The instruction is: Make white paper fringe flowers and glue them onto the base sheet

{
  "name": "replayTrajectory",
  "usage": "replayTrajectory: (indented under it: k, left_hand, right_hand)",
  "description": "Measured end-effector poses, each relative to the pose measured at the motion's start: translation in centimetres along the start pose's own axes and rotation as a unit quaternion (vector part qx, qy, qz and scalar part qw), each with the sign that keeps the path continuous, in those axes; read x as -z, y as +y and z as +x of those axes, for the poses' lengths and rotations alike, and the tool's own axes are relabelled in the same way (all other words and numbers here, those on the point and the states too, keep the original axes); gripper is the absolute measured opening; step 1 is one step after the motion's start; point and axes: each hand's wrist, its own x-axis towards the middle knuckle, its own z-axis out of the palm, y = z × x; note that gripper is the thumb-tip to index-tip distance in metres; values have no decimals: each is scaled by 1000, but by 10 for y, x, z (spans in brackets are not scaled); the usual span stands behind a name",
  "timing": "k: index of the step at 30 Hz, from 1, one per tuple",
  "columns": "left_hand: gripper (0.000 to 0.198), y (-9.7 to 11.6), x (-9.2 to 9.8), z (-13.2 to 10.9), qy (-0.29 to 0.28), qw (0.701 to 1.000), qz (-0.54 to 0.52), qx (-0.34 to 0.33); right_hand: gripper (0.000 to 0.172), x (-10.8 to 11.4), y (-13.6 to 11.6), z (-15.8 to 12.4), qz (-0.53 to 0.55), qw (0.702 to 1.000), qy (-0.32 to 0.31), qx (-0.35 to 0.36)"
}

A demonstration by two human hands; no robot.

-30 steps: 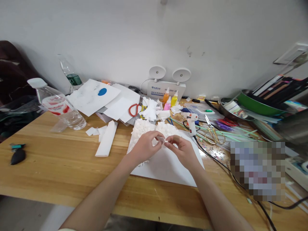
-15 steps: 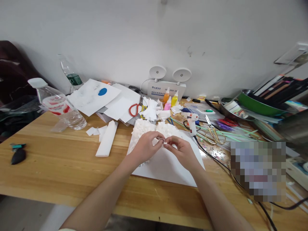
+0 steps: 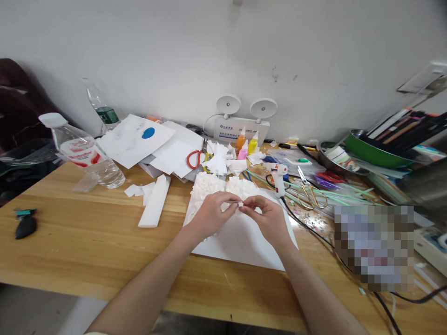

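Observation:
Close together over a white sheet (image 3: 240, 246), my left hand (image 3: 213, 214) and my right hand (image 3: 268, 216) pinch a small white paper piece (image 3: 240, 204) between thumbs and fingertips. The piece is tiny, and the fingers hide part of it. Just beyond my fingers, small white curled bits cover the far and left part of the sheet; one clump of these bits (image 3: 204, 184) lies left of the middle and another clump (image 3: 241, 187) right of it. A white glue gun (image 3: 279, 179) stands to the right of the sheet, its black cord trailing toward the front right.
A folded white paper strip (image 3: 155, 202) lies to the left, near a water bottle (image 3: 89, 156). Behind are red-handled scissors (image 3: 193, 159) and small paint bottles (image 3: 241, 139). Gold-handled scissors (image 3: 312, 195) and scattered straws occupy the right. A black rubber bulb (image 3: 26, 228) lies far left.
My fingertips have shifted slightly around the small paper piece, which now shows more plainly between them. My right fingers are a little straighter. The things on the table stay put.

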Motion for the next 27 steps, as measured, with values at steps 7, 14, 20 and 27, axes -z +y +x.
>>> replayTrajectory:
  k: [7, 14, 20, 27]
  left_hand:
    - [19, 0, 0, 0, 0, 1000, 14, -12]
    - [23, -1, -1, 0, -3, 999, 24, -26]
    - [24, 0, -1, 0, -1, 1000, 10, -11]
    - [26, 5, 1, -1, -6, 999, -36, 18]
  right_hand:
    - [13, 0, -5, -2, -35, 999, 24, 18]
    - [15, -1, -2, -1, -39, 999, 36, 10]
    - [18, 0, 1, 1, -8, 1000, 21, 6]
    - [10, -1, 0, 1, 13, 999, 2, 41]
